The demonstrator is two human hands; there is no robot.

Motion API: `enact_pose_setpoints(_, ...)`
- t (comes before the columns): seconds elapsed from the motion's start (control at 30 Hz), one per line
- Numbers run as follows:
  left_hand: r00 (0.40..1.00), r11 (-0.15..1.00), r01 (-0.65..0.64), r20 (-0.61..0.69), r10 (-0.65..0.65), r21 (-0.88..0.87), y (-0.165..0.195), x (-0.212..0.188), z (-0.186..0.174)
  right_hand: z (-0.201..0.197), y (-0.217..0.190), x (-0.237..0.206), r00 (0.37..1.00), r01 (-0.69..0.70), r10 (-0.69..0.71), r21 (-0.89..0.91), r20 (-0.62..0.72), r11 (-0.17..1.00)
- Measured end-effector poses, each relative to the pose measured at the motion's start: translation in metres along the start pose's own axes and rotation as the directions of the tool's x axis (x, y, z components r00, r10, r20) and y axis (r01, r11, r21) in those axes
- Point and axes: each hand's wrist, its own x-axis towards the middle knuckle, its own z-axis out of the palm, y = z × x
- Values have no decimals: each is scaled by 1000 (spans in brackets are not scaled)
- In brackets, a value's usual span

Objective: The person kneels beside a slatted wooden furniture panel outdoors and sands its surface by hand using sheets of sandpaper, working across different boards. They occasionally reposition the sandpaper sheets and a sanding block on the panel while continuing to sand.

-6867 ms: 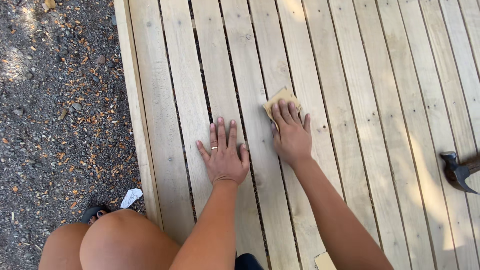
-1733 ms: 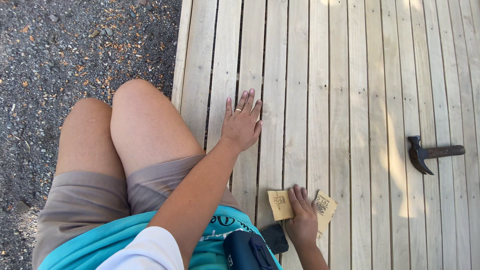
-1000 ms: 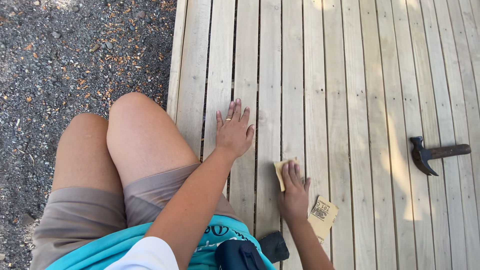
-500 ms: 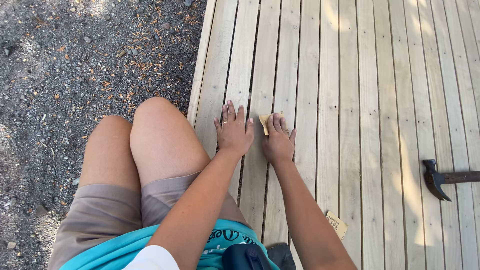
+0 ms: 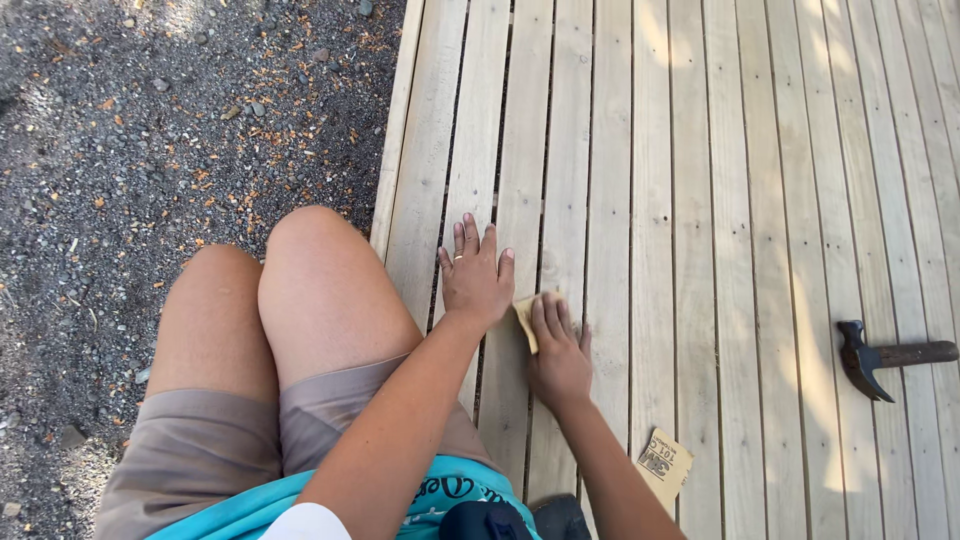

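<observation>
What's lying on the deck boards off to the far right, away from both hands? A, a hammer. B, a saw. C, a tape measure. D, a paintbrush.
A: a hammer with a dark head and claw lies flat on the deck, well clear of the right hand pressing the sandpaper.

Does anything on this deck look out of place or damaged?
No damage shows. A hammer lies loose across the boards at right, and a spare sandpaper sheet sits askew near the right hand, which presses another sandpaper piece.
</observation>
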Motion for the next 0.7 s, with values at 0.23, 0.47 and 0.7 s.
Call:
enact_pose_setpoints(0.23, 996, 997, 72, -49, -74, -37, -5, 6, -21, -28, -24, 124, 997, -77, 78, 47, -17, 996)
enact_pose_setpoints(0.47, 998, 996, 64, 18, -63, -56, 5, 8, -5, 23, -5, -30, 918, -395, 362, 479, 164, 784)
enact_pose_setpoints(0.7, 998, 993, 55, 31, -52, -106, 6, 10, -6, 11, 14, -25, 911, -225, 405, 732, -75, 643)
